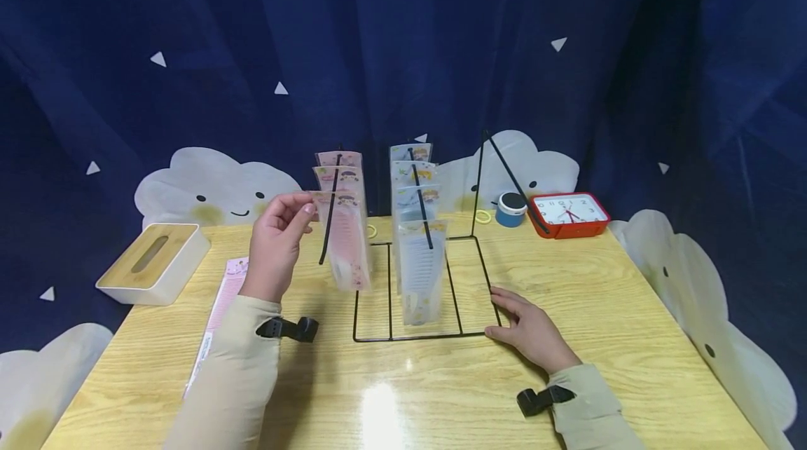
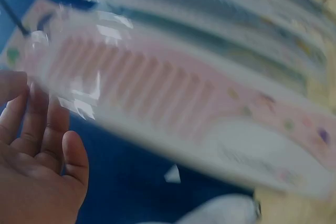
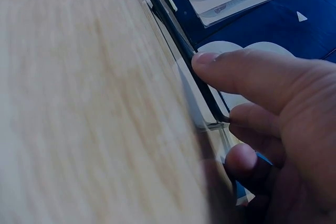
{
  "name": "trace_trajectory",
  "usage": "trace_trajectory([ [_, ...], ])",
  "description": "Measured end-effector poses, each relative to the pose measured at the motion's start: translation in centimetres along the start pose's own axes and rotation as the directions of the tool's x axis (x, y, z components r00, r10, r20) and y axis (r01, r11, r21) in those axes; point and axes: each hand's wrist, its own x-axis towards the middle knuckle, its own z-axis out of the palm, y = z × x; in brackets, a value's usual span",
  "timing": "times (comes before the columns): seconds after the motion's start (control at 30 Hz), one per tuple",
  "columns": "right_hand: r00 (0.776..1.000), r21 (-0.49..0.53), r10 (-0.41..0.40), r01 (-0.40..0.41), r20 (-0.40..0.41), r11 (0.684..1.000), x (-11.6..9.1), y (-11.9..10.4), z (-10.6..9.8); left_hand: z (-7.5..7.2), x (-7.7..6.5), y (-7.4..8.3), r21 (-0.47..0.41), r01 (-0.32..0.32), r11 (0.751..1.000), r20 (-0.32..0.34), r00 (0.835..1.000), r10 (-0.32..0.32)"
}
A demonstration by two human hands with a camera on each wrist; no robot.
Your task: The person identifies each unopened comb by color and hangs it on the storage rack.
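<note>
My left hand [image 1: 277,247] pinches the upper left edge of the front packaged pink comb [image 1: 345,240], which hangs from a black hook. In the left wrist view the clear wrapper of the pink comb [image 2: 142,87] fills the middle, with the fingers at its top end. Behind it hang more pink packages [image 1: 328,159]. To the right several packaged blue combs [image 1: 421,268] hang from another hook. My right hand [image 1: 529,331] holds the front right corner of the black wire display rack [image 1: 460,282], its thumb and fingers on the base rods [image 3: 178,38].
Another pink comb package [image 1: 217,303] lies at the left, near a tissue box [image 1: 154,261]. At the back right are a blue round container [image 1: 511,212], a red clock [image 1: 570,215] and a yellow ring [image 1: 483,216]. A bare hook [image 1: 517,183] slants above the rack's right side.
</note>
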Motion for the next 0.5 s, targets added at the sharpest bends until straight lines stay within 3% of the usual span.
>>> trace_trajectory([
  [0.13, 1.000, -0.002, 0.005, -0.005, -0.003, 1.000, 0.0, 0.0, 0.0, -2.5, 0.1, -1.7, 0.088, 0.074, 0.993, -0.024, 0.997, -0.073],
  [0.3, 1.000, 0.004, 0.000, 0.000, -0.007, 1.000, 0.0, 0.0, -0.1, -5.9, 0.6, -4.4, 0.171, 0.166, 0.971, -0.112, 0.983, -0.148],
  [0.4, 1.000, 0.001, -0.006, 0.006, -0.007, 1.000, 0.0, 0.0, -0.1, -8.0, 0.8, -6.1, 0.192, 0.212, 0.958, -0.192, 0.966, -0.175],
  [0.5, 1.000, 0.004, -0.006, 0.006, -0.006, 1.000, 0.0, -0.1, -0.1, -10.1, 0.8, -7.6, 0.265, 0.284, 0.922, -0.278, 0.938, -0.209],
])
